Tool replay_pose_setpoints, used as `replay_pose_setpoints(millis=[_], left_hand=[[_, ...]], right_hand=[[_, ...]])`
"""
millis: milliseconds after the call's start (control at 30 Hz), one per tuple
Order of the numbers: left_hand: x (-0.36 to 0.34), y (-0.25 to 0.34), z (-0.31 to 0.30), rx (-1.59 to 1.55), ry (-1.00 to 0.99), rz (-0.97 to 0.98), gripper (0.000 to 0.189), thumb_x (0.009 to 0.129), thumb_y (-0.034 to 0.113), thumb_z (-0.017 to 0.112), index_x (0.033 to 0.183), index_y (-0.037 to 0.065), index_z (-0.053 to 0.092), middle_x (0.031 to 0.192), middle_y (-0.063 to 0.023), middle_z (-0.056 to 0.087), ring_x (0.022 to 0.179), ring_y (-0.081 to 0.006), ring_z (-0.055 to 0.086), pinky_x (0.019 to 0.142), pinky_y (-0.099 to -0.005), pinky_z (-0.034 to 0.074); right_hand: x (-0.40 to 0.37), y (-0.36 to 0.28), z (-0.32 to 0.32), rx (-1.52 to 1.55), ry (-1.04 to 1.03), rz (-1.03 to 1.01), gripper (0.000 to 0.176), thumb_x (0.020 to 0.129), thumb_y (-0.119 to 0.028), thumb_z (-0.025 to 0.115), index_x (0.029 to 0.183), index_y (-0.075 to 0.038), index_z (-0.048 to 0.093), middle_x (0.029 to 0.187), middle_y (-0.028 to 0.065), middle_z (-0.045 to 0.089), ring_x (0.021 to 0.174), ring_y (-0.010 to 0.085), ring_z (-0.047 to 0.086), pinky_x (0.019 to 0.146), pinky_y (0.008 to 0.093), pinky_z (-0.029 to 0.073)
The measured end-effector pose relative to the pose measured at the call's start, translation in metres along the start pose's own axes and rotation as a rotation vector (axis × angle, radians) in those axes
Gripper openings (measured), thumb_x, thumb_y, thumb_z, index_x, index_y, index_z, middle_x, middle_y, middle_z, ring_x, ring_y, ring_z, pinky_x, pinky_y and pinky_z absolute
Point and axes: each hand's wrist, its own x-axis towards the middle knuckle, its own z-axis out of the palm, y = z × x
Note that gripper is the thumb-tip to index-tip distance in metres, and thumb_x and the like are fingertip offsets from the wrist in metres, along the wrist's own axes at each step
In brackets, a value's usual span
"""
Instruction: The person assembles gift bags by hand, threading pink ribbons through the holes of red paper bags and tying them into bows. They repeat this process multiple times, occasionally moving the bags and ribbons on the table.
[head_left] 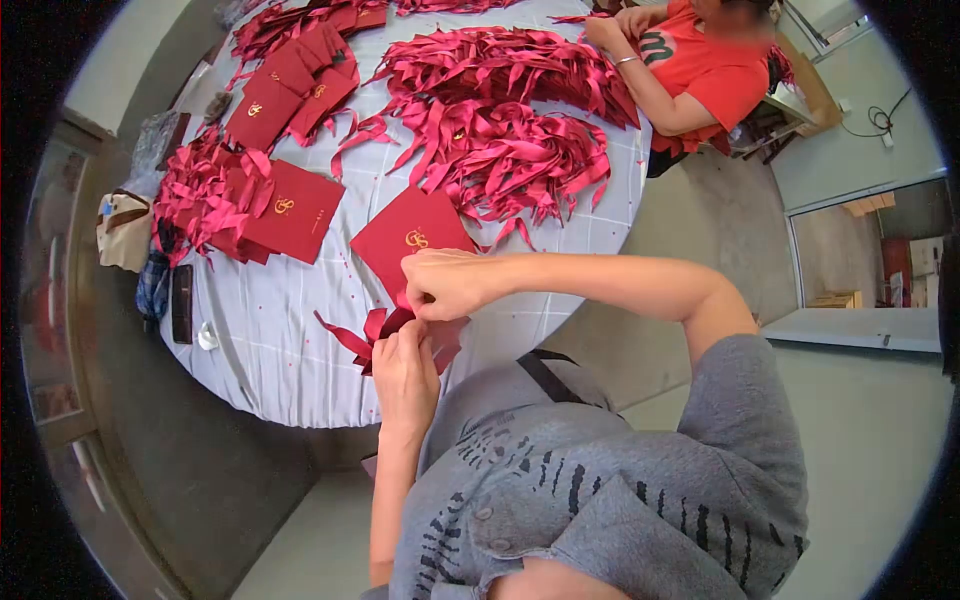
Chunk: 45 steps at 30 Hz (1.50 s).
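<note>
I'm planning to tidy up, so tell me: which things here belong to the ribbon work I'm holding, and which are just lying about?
Likely part of the job:
Glossy crimson satin ribbon, held
Flat square red piece with gold emblem, just beyond it
Heaped glossy crimson ribbons

Apparently just lying about:
Black rectangular phone-like slab
Small white object, too small to identify
Crumpled clear plastic

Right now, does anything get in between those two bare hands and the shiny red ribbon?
Nothing visible does: the bare left hand and the bare right hand both touch the shiny red ribbon directly.
</note>
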Motion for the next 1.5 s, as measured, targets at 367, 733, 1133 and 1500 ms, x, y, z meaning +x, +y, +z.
replay_pose_setpoints(millis=[367,733,1133,1500], left_hand=[[0.004,-0.001,-0.003,-0.034,-0.054,-0.114,0.019,0.078,-0.002,0.056,0.097,0.000,0.055,0.088,-0.0149,0.060,0.079,-0.0334,0.054,0.071,-0.0403,0.042],[0.003,0.006,-0.001,0.002,-0.039,-0.017,0.014,0.079,-0.001,0.055,0.092,0.002,0.053,0.080,-0.0121,0.058,0.071,-0.0287,0.054,0.066,-0.0380,0.039],[0.001,0.013,-0.001,0.061,-0.050,-0.007,0.031,0.072,0.013,0.071,0.094,0.003,0.052,0.076,-0.0082,0.056,0.069,-0.0241,0.053,0.066,-0.0348,0.037],[-0.003,0.010,-0.004,-0.044,-0.069,-0.075,0.041,0.070,0.006,0.067,0.104,0.000,0.045,0.088,-0.0131,0.060,0.081,-0.0274,0.055,0.078,-0.0365,0.039]], right_hand=[[-0.015,-0.003,0.026,0.223,0.337,0.110,0.011,0.071,-0.016,0.063,0.072,-0.005,0.066,0.081,0.0101,0.048,0.084,0.0236,0.048,0.077,0.0346,0.038],[0.004,0.004,-0.020,0.281,0.480,0.214,0.022,0.076,-0.025,0.066,0.079,-0.003,0.064,0.084,0.0087,0.047,0.081,0.0195,0.049,0.074,0.0311,0.041],[-0.002,0.015,-0.010,0.484,0.250,0.396,0.034,0.090,-0.033,0.053,0.092,0.001,0.060,0.083,0.0058,0.061,0.078,0.0123,0.055,0.071,0.0288,0.045],[-0.033,0.016,0.009,0.503,0.015,0.241,0.037,0.084,-0.031,0.063,0.098,0.003,0.062,0.091,0.0086,0.058,0.084,0.0169,0.055,0.075,0.0293,0.043]])
